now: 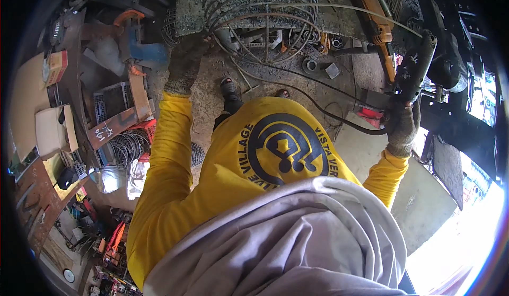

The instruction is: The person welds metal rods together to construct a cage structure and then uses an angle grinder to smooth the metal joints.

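Observation:
My right hand [403,129], in a knitted work glove, is closed around a welding electrode holder [419,73]. A long thin welding rod [366,11] sticks out from its tip and reaches left across a cage of round metal rings [260,18]. A dark cable [323,108] runs from the holder's lower end. At the cage's near left edge, my gloved left hand [185,57] seems to grip the end of a ring; its fingertips are partly lost in shadow. The cage lies on a worn metal worktop [188,10].
An orange power tool [376,23] lies right of the cage. Metal rings and small parts [310,64] sit below the worktop edge. A blue vise-like clamp [143,49], a stack of wire rings [127,148] and a cardboard box [53,129] stand left. A pale sheet [419,206] leans right.

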Demonstrator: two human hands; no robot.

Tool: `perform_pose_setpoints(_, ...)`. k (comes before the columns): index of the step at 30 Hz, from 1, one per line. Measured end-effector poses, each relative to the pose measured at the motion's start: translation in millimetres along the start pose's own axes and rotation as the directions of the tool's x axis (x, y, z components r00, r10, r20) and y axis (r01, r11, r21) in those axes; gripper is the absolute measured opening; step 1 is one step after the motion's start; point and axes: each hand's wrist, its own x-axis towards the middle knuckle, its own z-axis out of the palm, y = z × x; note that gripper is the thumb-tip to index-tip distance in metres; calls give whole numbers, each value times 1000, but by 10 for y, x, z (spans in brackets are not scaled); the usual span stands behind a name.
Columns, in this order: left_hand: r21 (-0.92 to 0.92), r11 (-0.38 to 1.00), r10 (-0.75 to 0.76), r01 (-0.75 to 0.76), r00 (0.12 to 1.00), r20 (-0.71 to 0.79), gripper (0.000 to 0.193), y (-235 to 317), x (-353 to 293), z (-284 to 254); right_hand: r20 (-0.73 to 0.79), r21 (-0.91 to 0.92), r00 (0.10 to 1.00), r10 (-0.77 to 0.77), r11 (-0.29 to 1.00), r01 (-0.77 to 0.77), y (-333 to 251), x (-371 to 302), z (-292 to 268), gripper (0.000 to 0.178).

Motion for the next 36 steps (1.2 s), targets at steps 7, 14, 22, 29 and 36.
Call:
perform_pose_setpoints(7,86,992,90,-95,994,54,26,-26,6,-36,-14,-58,1000,-17,998,16,-34,23,30,48)
perform_pose_setpoints(14,21,1000,11,-12,1000,20,26,-18,4,-20,-8,-55,1000,16,998,-16,-66,25,36,46)
perform_pose_setpoints(22,116,993,-36,38,999,-18,25,13,15,-3,11,-80,1000,11,997,-10,-65,41,20,47)
perform_pose_setpoints(29,40,997,58,-59,998,29,27,-96,18,-98,52,-75,999,3,997,1,-86,97,-55,43)
perform_pose_setpoints(36,48,998,49,-49,999,18,29,-71,-3,-41,33,-144,999,-10,989,15,-176,108,-73,39)
